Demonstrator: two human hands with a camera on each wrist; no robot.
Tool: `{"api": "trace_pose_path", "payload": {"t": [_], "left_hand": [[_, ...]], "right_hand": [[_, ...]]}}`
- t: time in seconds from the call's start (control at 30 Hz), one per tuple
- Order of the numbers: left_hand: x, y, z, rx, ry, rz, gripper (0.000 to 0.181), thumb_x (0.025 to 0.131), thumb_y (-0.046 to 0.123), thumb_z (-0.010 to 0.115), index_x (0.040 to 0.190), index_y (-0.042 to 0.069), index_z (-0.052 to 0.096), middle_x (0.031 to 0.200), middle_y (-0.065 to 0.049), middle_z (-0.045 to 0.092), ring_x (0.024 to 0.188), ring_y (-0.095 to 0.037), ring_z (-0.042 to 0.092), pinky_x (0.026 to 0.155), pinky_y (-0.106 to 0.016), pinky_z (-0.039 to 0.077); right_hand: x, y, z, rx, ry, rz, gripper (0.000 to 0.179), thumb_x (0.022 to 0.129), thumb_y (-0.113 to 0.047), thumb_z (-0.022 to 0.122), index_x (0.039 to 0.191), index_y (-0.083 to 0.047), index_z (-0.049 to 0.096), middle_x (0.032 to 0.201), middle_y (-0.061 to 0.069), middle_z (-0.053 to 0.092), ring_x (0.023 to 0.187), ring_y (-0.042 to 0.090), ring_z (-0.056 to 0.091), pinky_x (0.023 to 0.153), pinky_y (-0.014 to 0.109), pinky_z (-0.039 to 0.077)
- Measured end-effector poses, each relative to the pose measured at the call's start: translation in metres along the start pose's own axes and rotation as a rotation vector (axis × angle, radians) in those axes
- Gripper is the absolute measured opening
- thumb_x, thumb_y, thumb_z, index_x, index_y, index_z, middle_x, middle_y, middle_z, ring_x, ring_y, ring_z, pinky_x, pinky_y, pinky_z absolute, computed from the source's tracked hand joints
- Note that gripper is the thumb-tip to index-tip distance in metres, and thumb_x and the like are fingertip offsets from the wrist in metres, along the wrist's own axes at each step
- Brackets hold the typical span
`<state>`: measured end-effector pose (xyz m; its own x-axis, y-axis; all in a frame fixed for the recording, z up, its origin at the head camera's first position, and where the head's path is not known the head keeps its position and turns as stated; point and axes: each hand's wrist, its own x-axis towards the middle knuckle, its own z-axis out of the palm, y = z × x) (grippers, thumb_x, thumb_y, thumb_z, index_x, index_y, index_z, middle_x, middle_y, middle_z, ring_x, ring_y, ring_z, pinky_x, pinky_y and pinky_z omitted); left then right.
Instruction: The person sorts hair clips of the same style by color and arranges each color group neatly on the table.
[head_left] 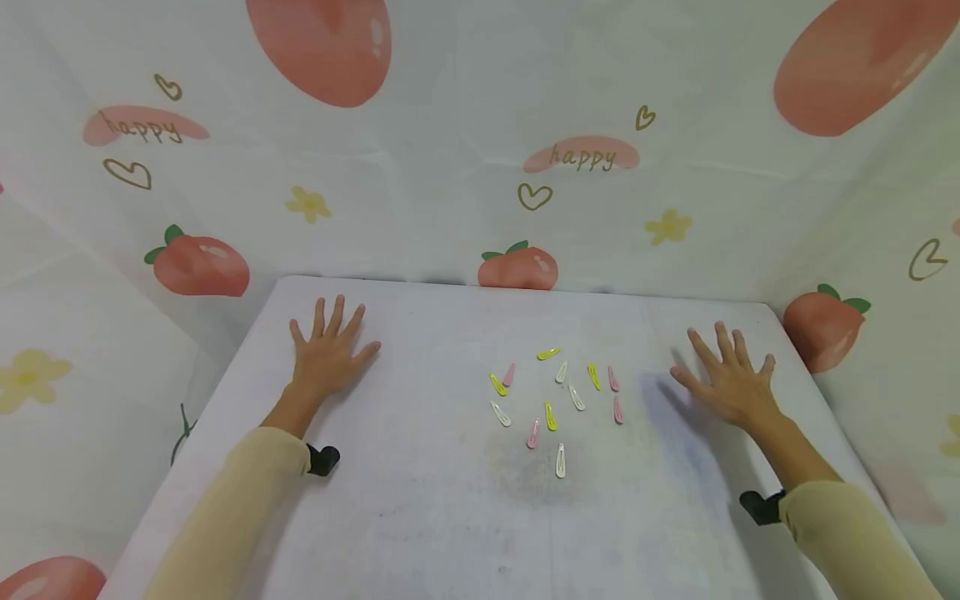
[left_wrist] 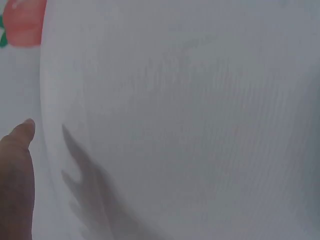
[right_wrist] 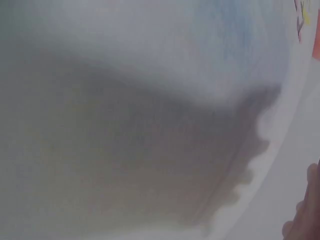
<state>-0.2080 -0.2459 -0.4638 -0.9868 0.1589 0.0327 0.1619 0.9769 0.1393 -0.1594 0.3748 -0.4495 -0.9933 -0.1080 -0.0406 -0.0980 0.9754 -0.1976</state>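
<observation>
Several snap hair clips lie scattered about the middle of the white table: yellow ones such as this yellow clip (head_left: 551, 416), pink ones such as this pink clip (head_left: 618, 410), and white ones such as this white clip (head_left: 560, 460). To the left of them my left hand (head_left: 326, 354) is spread with straight fingers, holding nothing. My right hand (head_left: 731, 383), also spread and holding nothing, is to the right of the clips, its shadow falling on the table. In the left wrist view part of the left hand (left_wrist: 17, 185) shows at the left edge; fingertips (right_wrist: 305, 220) show at lower right in the right wrist view.
The white tabletop (head_left: 420, 517) has a bluish smudge near the right hand. Behind it and at both sides hangs a white cloth (head_left: 450, 167) printed with peaches, hearts and flowers. A dark strap (head_left: 324, 461) shows at the left cuff, another strap (head_left: 761, 507) at the right.
</observation>
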Motion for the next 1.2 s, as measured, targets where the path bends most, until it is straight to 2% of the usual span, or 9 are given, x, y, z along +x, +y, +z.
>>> {"api": "trace_pose_path", "payload": {"t": [0.33, 0.47, 0.57, 0.67, 0.87, 1.03, 1.2], "left_hand": [[-0.006, 0.054, 0.005, 0.047, 0.047, 0.266, 0.075, 0.095, 0.059, 0.053, 0.157, 0.023, 0.031, 0.166, -0.011, 0.012, 0.152, -0.036, 0.001, 0.109, -0.075, 0.005], [-0.009, 0.073, 0.010, 0.065, 0.057, 0.344, 0.073, 0.095, 0.060, 0.053, 0.156, 0.024, 0.035, 0.166, -0.010, 0.016, 0.152, -0.036, 0.005, 0.109, -0.074, 0.011], [-0.012, 0.088, 0.013, 0.040, 0.049, 0.393, 0.071, 0.095, 0.060, 0.053, 0.155, 0.025, 0.037, 0.166, -0.009, 0.016, 0.152, -0.035, 0.005, 0.109, -0.074, 0.012], [-0.017, 0.105, 0.015, -0.009, 0.025, 0.437, 0.070, 0.095, 0.059, 0.055, 0.154, 0.025, 0.039, 0.166, -0.009, 0.016, 0.153, -0.034, 0.005, 0.110, -0.073, 0.012], [-0.028, 0.140, 0.018, -0.134, -0.057, 0.506, 0.069, 0.092, 0.058, 0.060, 0.151, 0.023, 0.046, 0.163, -0.011, 0.024, 0.152, -0.032, 0.009, 0.112, -0.069, 0.016], [-0.034, 0.165, 0.022, -0.205, -0.130, 0.546, 0.067, 0.091, 0.056, 0.064, 0.147, 0.023, 0.051, 0.160, -0.012, 0.031, 0.151, -0.032, 0.015, 0.113, -0.065, 0.019], [-0.036, 0.182, 0.027, -0.237, -0.155, 0.600, 0.063, 0.090, 0.054, 0.066, 0.144, 0.022, 0.056, 0.158, -0.012, 0.036, 0.149, -0.032, 0.022, 0.111, -0.063, 0.025]], "right_hand": [[-0.013, -0.027, 0.013, 0.119, -0.047, -0.174, 0.082, 0.093, -0.055, 0.060, 0.159, -0.023, 0.024, 0.163, 0.027, 0.006, 0.147, 0.052, 0.003, 0.103, 0.080, 0.006], [-0.017, -0.035, 0.020, 0.195, -0.033, -0.227, 0.077, 0.089, -0.048, 0.070, 0.153, -0.019, 0.039, 0.160, 0.028, 0.017, 0.146, 0.052, 0.009, 0.103, 0.078, 0.011], [-0.018, -0.041, 0.026, 0.264, -0.015, -0.265, 0.069, 0.085, -0.040, 0.077, 0.144, -0.014, 0.052, 0.156, 0.031, 0.025, 0.145, 0.053, 0.013, 0.102, 0.078, 0.015], [-0.020, -0.045, 0.031, 0.333, -0.013, -0.284, 0.060, 0.084, -0.033, 0.079, 0.136, -0.009, 0.061, 0.152, 0.033, 0.031, 0.144, 0.055, 0.015, 0.100, 0.079, 0.017], [-0.020, -0.054, 0.038, 0.448, -0.005, -0.292, 0.050, 0.080, -0.025, 0.083, 0.123, -0.004, 0.070, 0.147, 0.030, 0.040, 0.143, 0.054, 0.016, 0.101, 0.079, 0.019], [-0.019, -0.061, 0.041, 0.447, 0.021, -0.291, 0.044, 0.077, -0.023, 0.085, 0.115, -0.004, 0.074, 0.141, 0.028, 0.048, 0.142, 0.054, 0.021, 0.102, 0.077, 0.021], [-0.019, -0.065, 0.043, 0.431, 0.028, -0.279, 0.046, 0.077, -0.023, 0.085, 0.117, -0.003, 0.073, 0.139, 0.027, 0.050, 0.141, 0.052, 0.024, 0.103, 0.075, 0.022]]}}
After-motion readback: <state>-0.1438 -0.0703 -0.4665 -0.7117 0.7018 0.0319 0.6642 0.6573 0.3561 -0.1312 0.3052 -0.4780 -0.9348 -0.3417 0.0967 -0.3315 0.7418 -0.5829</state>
